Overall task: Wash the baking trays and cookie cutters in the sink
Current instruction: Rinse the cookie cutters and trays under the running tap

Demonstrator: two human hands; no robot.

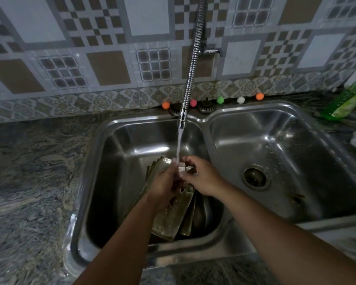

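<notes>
Both hands meet over the left basin [119, 161] of a steel double sink, under a running stream of water from the flexible tap [190, 64]. My left hand [164, 186] and my right hand [199, 177] pinch a small pale cookie cutter [181, 169] between their fingertips; its shape is too blurred to tell. Below the hands, several dull metal baking trays [171, 214] lean stacked in the left basin, wet and partly hidden by my left forearm.
The right basin [286, 145] holds only its drain [255, 177]. Small coloured balls [220, 100] line the sink's back edge beside two strainer plugs. A green packet [345, 103] lies on the counter at far right. Granite counter [33, 165] spreads to the left.
</notes>
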